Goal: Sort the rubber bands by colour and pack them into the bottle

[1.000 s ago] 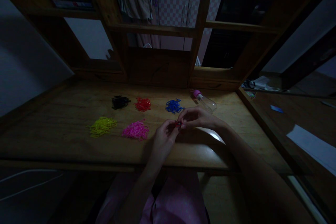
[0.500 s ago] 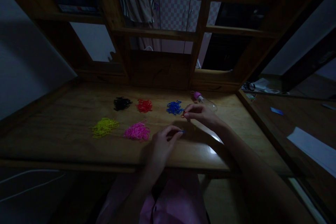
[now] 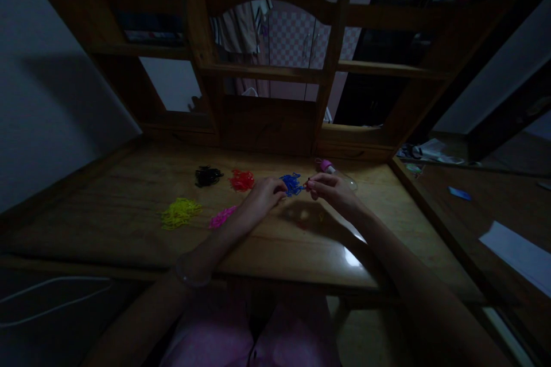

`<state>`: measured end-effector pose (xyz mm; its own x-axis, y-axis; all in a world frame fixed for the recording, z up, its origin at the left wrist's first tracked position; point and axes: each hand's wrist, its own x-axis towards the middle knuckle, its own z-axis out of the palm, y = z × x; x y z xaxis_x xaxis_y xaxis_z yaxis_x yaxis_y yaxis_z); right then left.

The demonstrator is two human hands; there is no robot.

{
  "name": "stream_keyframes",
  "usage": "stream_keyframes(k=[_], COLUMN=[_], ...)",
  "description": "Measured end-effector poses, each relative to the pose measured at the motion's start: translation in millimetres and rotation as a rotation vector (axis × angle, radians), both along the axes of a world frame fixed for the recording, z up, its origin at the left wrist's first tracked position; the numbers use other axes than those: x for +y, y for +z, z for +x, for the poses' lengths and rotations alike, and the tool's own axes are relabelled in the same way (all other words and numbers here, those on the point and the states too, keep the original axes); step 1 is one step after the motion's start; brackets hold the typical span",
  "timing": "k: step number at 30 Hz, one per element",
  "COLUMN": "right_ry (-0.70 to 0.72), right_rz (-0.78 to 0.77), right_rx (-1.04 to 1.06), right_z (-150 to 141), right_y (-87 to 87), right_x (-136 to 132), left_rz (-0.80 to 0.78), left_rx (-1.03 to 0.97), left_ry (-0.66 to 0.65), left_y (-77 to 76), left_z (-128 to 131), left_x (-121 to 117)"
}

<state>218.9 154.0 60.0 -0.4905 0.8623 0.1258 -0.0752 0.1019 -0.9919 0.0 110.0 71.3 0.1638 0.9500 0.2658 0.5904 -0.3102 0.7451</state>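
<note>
My right hand (image 3: 330, 188) is closed in a pinch to the right of the blue pile. A small red rubber band (image 3: 306, 185) shows at its fingertips, with something dark beside it. My left hand (image 3: 267, 194) reaches to the left edge of the pile of blue rubber bands (image 3: 292, 184). Its fingers are curled together; whatever is between them is too small to make out. A pile of red rubber bands (image 3: 241, 180) lies just behind my left hand. My left forearm partly covers the pile of pink rubber bands (image 3: 221, 217).
Farther left lie piles of black rubber bands (image 3: 208, 176) and yellow rubber bands (image 3: 181, 213). Behind my right hand a clear bottle with a purple cap (image 3: 326, 166) lies on its side. A tiny yellow band (image 3: 321, 216) is on the wooden desk (image 3: 284, 252). Wooden shelving (image 3: 267, 72) rises behind.
My left hand has moved forward from the front of the desk to the blue pile, its forearm now over the pink pile. My right hand stays pinched in nearly the same place. The view has tilted up slightly.
</note>
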Motion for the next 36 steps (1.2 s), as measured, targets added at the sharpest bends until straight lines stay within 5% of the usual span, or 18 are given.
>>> stream_keyframes(k=[5, 12, 28, 32, 36], right_ry=[-0.01, 0.019, 0.141, 0.187, 0.22], right_rz=[0.001, -0.016, -0.008, -0.058, -0.066], right_rx=[-0.003, -0.042, -0.062, -0.129, -0.132], right_z=[0.5, -0.3, -2.7, -3.0, -4.1], right_y=[-3.1, -3.8, 1.3, 6.4, 9.4], right_x=[2.4, 0.7, -6.3, -10.2, -12.6], left_rz=[0.112, 0.003, 0.12, 0.198, 0.219], left_rx=[-0.018, -0.21, -0.09, 0.026, 0.353], left_ry=[0.023, -0.058, -0.031, 0.123, 0.379], left_y=[4.3, 20.4, 18.4, 19.1, 10.3], left_z=[9.4, 16.4, 19.4, -5.0, -53.7], left_x=[-2.2, -24.8, -34.9, -29.9, -16.6])
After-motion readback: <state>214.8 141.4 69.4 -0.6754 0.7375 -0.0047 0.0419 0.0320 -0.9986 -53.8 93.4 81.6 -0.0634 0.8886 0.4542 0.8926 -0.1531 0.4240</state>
